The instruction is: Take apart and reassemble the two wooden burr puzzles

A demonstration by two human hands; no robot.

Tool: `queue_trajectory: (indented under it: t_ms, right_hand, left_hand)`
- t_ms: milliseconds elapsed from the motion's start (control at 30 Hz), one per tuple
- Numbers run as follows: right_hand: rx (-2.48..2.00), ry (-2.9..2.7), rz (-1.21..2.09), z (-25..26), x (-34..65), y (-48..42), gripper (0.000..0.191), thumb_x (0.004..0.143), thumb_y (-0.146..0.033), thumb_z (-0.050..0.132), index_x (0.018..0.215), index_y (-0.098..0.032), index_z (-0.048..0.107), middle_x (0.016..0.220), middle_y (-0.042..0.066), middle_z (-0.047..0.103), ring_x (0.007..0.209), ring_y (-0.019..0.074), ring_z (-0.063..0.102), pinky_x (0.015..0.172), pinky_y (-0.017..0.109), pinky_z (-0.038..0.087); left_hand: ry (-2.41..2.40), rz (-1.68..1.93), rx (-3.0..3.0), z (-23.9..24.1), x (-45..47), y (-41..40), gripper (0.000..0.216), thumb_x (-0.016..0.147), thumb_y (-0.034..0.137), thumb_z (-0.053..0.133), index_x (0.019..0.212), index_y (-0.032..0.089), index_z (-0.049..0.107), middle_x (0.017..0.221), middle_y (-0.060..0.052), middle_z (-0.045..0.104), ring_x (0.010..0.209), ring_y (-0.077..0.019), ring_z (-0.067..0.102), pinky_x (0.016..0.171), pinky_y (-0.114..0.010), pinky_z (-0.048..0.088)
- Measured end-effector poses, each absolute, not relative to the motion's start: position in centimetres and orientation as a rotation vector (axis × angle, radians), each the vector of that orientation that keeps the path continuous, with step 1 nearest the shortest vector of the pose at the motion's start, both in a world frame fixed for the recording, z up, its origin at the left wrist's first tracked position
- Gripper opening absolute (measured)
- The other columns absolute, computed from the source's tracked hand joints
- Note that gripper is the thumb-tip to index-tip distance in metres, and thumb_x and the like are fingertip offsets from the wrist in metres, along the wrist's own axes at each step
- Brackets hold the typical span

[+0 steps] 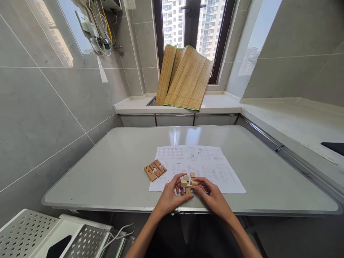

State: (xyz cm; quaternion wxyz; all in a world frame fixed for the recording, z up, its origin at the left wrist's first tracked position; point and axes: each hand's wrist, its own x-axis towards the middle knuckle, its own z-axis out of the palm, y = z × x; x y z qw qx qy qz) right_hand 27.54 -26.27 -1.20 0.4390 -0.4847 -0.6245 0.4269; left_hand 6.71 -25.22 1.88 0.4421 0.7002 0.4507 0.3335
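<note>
Block cluster [189, 186] lies between both; I see left hand [170, 193] and right hand [212, 193] pinching it, neither nearer.

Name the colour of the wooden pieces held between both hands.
The wooden pieces are pale tan, shown best in the head view.

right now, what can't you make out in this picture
All in the head view:
Wooden blocks: partly hidden by the fingers of the left hand and right hand.
Paper sheet: its print is too small to read.
Dark object on the ledge: cut off by the right edge.
White perforated rack: cut off by the left edge.
</note>
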Motion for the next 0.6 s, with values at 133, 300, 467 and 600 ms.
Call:
queue_trajectory:
  t_ms: [133,300,467,600]
  right_hand:
    - [-1.207,-1.56,1.019,-0.98,27.59,-26.48,0.042,0.092,-0.053,0.065,0.117,-0.02,0.072,0.081,0.003,0.069,0.068,0.0174,0.059,0.065,0.029,0.05]
    - [-1.197,-1.532,1.003,-1.07,27.58,-26.48,0.044,0.092,-0.057,0.064,0.114,-0.019,0.072,0.081,0.004,0.07,0.072,0.0189,0.062,0.068,0.029,0.052]
    - [-1.204,-1.512,1.04,-1.36,27.6,-26.49,0.043,0.094,-0.055,0.063,0.118,-0.02,0.069,0.089,0.005,0.072,0.076,0.0192,0.063,0.073,0.03,0.051]
    - [-1.215,-1.496,1.045,-1.25,27.58,-26.6,0.043,0.093,-0.055,0.063,0.118,-0.02,0.068,0.094,0.006,0.071,0.076,0.019,0.06,0.074,0.031,0.05]
  left_hand:
    - [1.113,0.791,1.755,2.38,6.7,-25.4,0.073,0.076,0.045,0.082,0.142,0.03,0.054,0.097,-0.001,0.071,0.083,-0.0185,0.06,0.081,-0.032,0.05]
    - [1.076,0.769,1.766,2.56,6.69,-25.56,0.073,0.073,0.043,0.085,0.139,0.031,0.057,0.09,0.002,0.069,0.077,-0.0161,0.059,0.076,-0.028,0.047]
    - [1.056,0.781,1.753,2.47,6.71,-25.59,0.073,0.072,0.041,0.087,0.138,0.031,0.058,0.09,0.003,0.067,0.075,-0.0149,0.058,0.075,-0.027,0.046]
    - [1.055,0.792,1.763,2.43,6.74,-25.59,0.073,0.072,0.04,0.087,0.138,0.03,0.058,0.09,0.003,0.068,0.075,-0.015,0.057,0.074,-0.027,0.047]
